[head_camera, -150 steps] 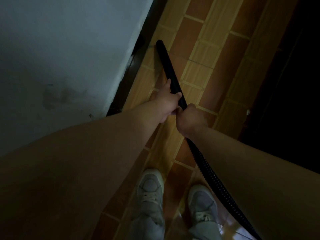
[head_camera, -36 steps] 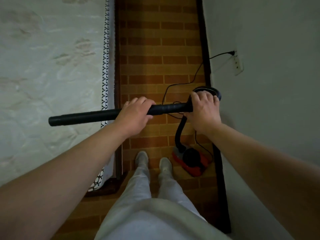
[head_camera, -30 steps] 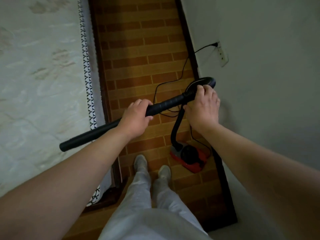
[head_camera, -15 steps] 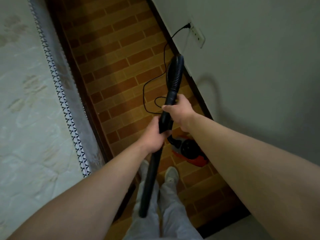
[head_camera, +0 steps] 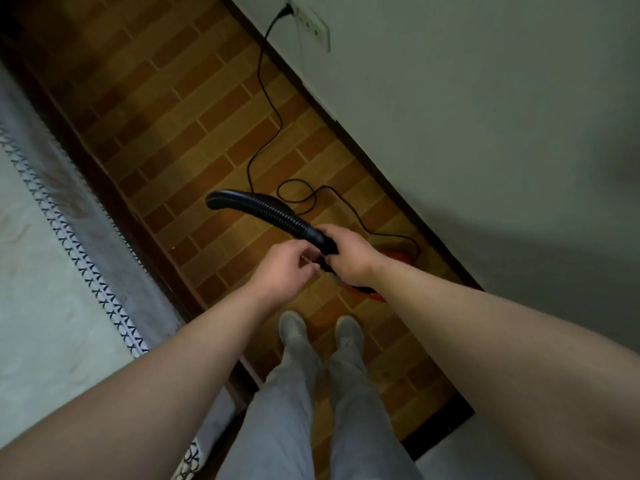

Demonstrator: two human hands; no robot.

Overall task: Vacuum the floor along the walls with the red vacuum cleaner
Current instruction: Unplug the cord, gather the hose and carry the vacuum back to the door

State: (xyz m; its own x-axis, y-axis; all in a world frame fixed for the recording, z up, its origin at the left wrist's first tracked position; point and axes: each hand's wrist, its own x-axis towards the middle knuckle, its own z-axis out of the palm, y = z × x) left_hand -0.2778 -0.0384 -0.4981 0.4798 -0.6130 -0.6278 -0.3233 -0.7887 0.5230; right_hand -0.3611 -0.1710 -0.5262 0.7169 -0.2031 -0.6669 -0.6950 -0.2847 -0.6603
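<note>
Black corrugated hose arcs across mid-frame, the right hand wrapped around its near end. The left hand curls just beside it; whether it holds anything cannot be told. The red vacuum cleaner sits on the brick-pattern floor by the wall at right, mostly hidden behind the right wrist. This looks like repositioning. Next, the suction end must drop to the skirting, but the wand is out of sight.

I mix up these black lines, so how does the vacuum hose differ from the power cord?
The hose is thick and ribbed; the power cord is thin and smooth. The hose arcs in the air, gripped by the right hand; the cord lies looped on the floor, plugged into the wall outlet. Both are black.
</note>
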